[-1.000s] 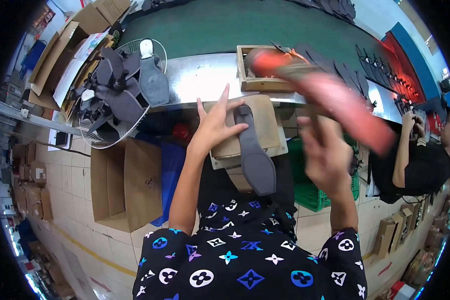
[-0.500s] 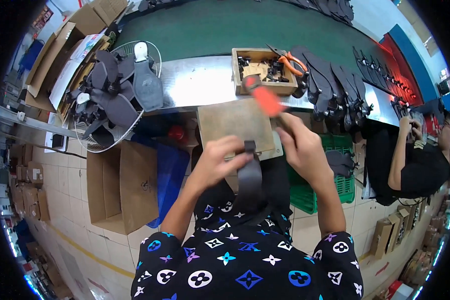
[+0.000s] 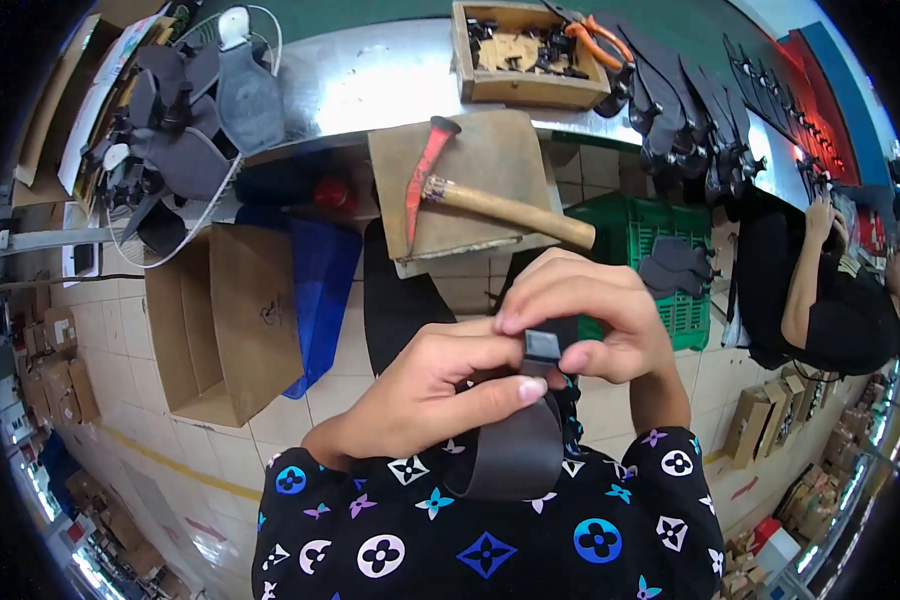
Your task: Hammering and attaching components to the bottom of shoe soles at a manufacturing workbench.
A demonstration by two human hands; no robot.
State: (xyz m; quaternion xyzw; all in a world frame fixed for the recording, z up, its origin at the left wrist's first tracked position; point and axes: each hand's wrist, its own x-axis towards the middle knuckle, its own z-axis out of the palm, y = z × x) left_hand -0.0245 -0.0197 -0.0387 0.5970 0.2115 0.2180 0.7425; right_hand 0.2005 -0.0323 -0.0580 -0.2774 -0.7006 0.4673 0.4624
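Note:
A wide dark grey strap (image 3: 518, 458) hangs in a curve in front of my chest, with a small black buckle-like piece (image 3: 542, 345) at its upper end. My left hand (image 3: 435, 392) pinches the strap just below that piece, thumb in front. My right hand (image 3: 595, 312) closes on the black piece from the right, with its thumb and fingers around the sides. Beyond my hands, a hammer (image 3: 510, 208) with a red head and wooden handle rests on a worn brown board (image 3: 515, 150).
A wooden box (image 3: 530, 88) of small black parts stands on the metal bench (image 3: 360, 80), with orange-handled pliers (image 3: 598, 42) on its corner. Left are a wire basket (image 3: 238, 170) of grey soles and a cardboard box (image 3: 255, 330). A green crate (image 3: 620, 225) and a co-worker (image 3: 840, 310) are right.
The red hammer has left my right hand and now lies on the board. The strap's end has come off the board toward my chest, and my right hand has joined my left on it.

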